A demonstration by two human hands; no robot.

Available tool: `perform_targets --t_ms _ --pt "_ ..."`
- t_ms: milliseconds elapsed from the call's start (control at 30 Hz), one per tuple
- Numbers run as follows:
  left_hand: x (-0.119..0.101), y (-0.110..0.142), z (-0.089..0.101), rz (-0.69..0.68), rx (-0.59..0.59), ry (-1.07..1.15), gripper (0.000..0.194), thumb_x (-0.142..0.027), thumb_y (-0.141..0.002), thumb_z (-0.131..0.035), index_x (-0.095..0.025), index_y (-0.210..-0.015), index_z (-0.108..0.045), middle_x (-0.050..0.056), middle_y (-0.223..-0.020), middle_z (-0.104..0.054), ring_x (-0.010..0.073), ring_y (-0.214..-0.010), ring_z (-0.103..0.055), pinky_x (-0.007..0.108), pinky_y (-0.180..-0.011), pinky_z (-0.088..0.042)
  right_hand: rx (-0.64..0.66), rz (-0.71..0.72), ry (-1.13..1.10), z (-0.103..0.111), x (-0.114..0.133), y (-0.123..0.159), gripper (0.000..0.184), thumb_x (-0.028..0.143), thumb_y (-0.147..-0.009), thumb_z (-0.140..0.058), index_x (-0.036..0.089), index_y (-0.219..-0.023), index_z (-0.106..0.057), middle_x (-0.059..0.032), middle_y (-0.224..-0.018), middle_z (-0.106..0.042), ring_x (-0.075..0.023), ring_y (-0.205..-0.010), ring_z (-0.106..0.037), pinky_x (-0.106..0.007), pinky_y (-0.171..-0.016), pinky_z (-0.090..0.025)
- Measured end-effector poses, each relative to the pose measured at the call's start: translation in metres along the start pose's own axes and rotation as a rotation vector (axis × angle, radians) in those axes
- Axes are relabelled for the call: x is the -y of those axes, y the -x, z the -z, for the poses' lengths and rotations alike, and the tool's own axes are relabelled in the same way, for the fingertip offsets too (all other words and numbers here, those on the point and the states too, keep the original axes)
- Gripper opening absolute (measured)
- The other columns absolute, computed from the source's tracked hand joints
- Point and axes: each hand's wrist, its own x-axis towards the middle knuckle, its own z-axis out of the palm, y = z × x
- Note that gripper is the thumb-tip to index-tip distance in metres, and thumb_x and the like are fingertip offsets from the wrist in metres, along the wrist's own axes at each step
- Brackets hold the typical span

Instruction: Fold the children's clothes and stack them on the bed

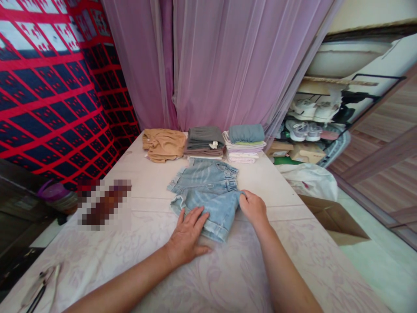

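Light blue denim shorts (208, 191) lie on the table in front of me, with the gathered elastic waistband toward the right and the leg hems at the left and near side. My left hand (189, 237) rests with spread fingers, its fingertips on the lower leg of the shorts. At the shorts' right side my right hand (253, 206) pinches the denim edge between thumb and curled fingers. Just behind the shorts are a stack of dark grey and brown folded clothes (203, 141) and, to its right, a pale stack (244, 152) topped by a rolled blue-grey cloth (246, 133).
Folded tan clothing (164, 145) sits at the table's back left. A pixelated patch (104, 204) covers something at left. Glasses and a pen (41, 287) lie at the near left corner. Right of the table are an open cardboard box (332, 219) and a shoe rack (306, 113).
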Motion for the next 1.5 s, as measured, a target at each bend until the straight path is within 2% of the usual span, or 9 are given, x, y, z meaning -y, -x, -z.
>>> perform_targets --t_ms 333,533,633,833,933,1100,1233,1333,1500 --pt "0.004 -0.018 0.003 -0.083 -0.124 -0.231 0.033 -0.017 -0.087 -0.051 -0.023 -0.12 -0.056 0.011 -0.131 -0.055 0.0248 -0.111 -0.058 0.042 -0.095 -0.045 0.033 -0.072 -0.038 -0.004 0.006 -0.017 0.04 0.036 -0.084 -0.035 0.019 -0.087 -0.071 -0.0093 -0.086 -0.071 -0.0233 -0.083 -0.064 -0.029 -0.068 -0.045" --pt "0.008 -0.006 0.04 -0.055 -0.135 0.337 0.012 -0.016 -0.081 -0.052 -0.02 -0.089 -0.06 0.003 -0.108 -0.067 0.0157 -0.095 -0.063 0.025 -0.082 -0.049 0.205 0.358 -0.623 -0.008 -0.029 -0.014 0.028 0.027 -0.07 -0.051 0.022 -0.089 -0.071 -0.0038 -0.103 -0.071 -0.0228 -0.108 -0.06 -0.036 -0.095 -0.044" --pt "0.011 0.005 0.052 0.003 0.001 0.418 0.007 -0.02 -0.08 -0.053 -0.02 -0.085 -0.059 -0.001 -0.091 -0.069 0.0129 -0.081 -0.063 0.021 -0.072 -0.046 0.397 0.534 -0.611 -0.001 -0.042 -0.005 0.016 0.027 -0.068 -0.059 0.023 -0.078 -0.072 -0.005 -0.11 -0.069 -0.0253 -0.122 -0.05 -0.043 -0.106 -0.033" --pt "0.017 0.013 0.047 -0.018 0.066 0.263 0.013 -0.03 -0.084 -0.051 -0.02 -0.081 -0.06 -0.003 -0.071 -0.061 0.0122 -0.066 -0.055 0.022 -0.066 -0.039 0.547 0.558 -0.447 0.007 -0.043 0.001 0.017 0.033 -0.07 -0.065 0.024 -0.082 -0.073 -0.0053 -0.117 -0.066 -0.0282 -0.134 -0.036 -0.046 -0.108 -0.031" --pt "0.02 0.011 0.044 0.049 0.066 0.386 0.03 -0.039 -0.09 -0.041 -0.018 -0.078 -0.059 -0.002 -0.068 -0.057 0.0121 -0.065 -0.054 0.02 -0.061 -0.038 0.487 0.579 -0.382 0.006 -0.036 -0.003 0.03 0.046 -0.081 -0.053 0.022 -0.074 -0.07 -0.0058 -0.099 -0.071 -0.0267 -0.124 -0.047 -0.04 -0.1 -0.038" --pt "0.025 0.005 0.037 0.285 -0.085 0.395 0.043 -0.049 -0.091 -0.033 -0.018 -0.075 -0.059 -0.002 -0.067 -0.055 0.0141 -0.067 -0.052 0.022 -0.061 -0.038 0.172 0.478 -0.138 -0.007 -0.015 -0.004 0.04 0.045 -0.089 -0.044 0.021 -0.064 -0.063 -0.0007 -0.07 -0.067 -0.017 -0.075 -0.061 -0.035 -0.087 -0.04" --pt "0.026 -0.004 0.04 0.464 -0.086 0.294 0.028 -0.04 -0.087 -0.041 -0.021 -0.096 -0.059 -0.003 -0.067 -0.058 0.0138 -0.063 -0.054 0.022 -0.057 -0.034 -0.043 0.381 -0.002 -0.022 -0.001 0.002 0.027 0.04 -0.089 -0.049 0.024 -0.077 -0.068 -0.0015 -0.079 -0.071 -0.0175 -0.082 -0.062 -0.04 -0.097 -0.03" --pt "0.024 -0.009 0.044 0.519 -0.018 0.274 0.041 -0.04 -0.085 -0.047 -0.022 -0.121 -0.052 -0.002 -0.071 -0.064 0.0155 -0.065 -0.058 0.023 -0.057 -0.034 -0.108 0.365 0.082 -0.027 0.004 0.007 0.026 0.039 -0.089 -0.05 0.024 -0.078 -0.068 -0.0035 -0.08 -0.071 -0.019 -0.085 -0.062 -0.042 -0.099 -0.027" --pt "0.024 -0.013 0.041 0.559 -0.062 0.248 0.037 -0.049 -0.086 -0.047 -0.023 -0.11 -0.057 -0.002 -0.07 -0.064 0.0158 -0.066 -0.061 0.023 -0.055 -0.032 -0.223 0.366 0.101 -0.029 0.006 0.012 0.023 0.035 -0.09 -0.051 0.024 -0.079 -0.068 -0.0026 -0.078 -0.07 -0.0187 -0.082 -0.06 -0.041 -0.1 -0.023"
